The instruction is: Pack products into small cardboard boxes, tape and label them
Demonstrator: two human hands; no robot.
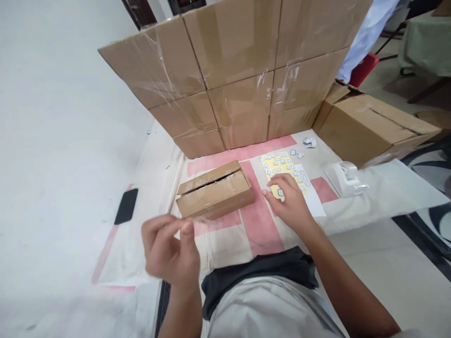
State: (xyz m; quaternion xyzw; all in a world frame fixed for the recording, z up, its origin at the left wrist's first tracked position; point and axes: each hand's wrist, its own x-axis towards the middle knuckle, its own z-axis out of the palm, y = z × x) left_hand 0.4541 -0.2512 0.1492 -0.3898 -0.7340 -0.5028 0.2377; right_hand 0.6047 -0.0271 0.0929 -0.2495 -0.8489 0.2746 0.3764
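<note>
Left hand: raised over the cloth, near the small box. My grip is pinched, thumb against fingertips; blurred, so I cannot tell if anything is in it.

Right hand: lying on the sticker sheet, fingers bent and spread, pressing down rather than holding. One small sticker shows between the fingers.

Sticker sheet: yellow, on white paper, flat on the cloth, just right of the small box. A few loose stickers lie past its far edge.

Small box: brown card, flaps shut with a slit between, flat on the pink and cream cloth.

Tape holder: white, right of the sheet.

Box wall: taped cartons stacked behind. Another carton at right.

Phone: black, on the floor at left.
</note>
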